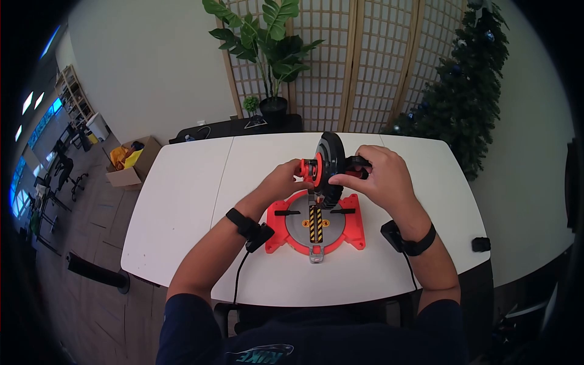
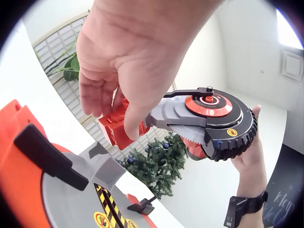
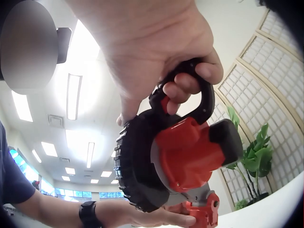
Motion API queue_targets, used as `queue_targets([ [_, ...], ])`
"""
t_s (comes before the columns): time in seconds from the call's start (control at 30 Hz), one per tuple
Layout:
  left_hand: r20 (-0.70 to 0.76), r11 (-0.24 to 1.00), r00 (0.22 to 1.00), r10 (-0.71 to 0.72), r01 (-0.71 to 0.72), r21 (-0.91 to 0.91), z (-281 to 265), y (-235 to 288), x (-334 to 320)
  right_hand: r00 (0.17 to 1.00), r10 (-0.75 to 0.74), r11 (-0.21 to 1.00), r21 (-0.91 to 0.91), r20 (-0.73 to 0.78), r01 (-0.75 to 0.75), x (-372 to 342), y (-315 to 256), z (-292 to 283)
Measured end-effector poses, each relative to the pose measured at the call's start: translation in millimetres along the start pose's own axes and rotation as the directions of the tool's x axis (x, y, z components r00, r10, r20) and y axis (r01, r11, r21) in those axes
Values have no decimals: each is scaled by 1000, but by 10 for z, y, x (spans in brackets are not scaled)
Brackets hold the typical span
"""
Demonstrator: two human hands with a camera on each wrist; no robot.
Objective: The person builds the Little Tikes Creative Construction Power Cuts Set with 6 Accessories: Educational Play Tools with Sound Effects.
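Note:
A toy mitre saw stands on the white table, its red and grey base flat and its black, grey and red saw head raised above the back. My right hand grips the black loop handle, fingers curled through it, thumb along the black ribbed guard. My left hand pinches the red hinge block between thumb and fingers, left of the saw head. In the left wrist view the toothed grey blade shows under the guard.
On the white table, a small black object lies at the right edge. Behind stand a potted plant, a lattice screen and a decorated tree. An open cardboard box is on the left.

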State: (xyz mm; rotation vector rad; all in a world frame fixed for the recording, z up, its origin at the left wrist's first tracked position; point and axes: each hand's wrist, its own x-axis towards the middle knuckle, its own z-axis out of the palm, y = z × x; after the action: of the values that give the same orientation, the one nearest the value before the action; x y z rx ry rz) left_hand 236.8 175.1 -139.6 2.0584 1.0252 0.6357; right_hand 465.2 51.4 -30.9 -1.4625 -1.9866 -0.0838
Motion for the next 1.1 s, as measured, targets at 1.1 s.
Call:
queue_targets([
  [1.1, 72, 985, 995, 75, -86, 152, 135, 8, -25, 992, -122, 984, -129, 18, 123, -53, -219, 102],
])
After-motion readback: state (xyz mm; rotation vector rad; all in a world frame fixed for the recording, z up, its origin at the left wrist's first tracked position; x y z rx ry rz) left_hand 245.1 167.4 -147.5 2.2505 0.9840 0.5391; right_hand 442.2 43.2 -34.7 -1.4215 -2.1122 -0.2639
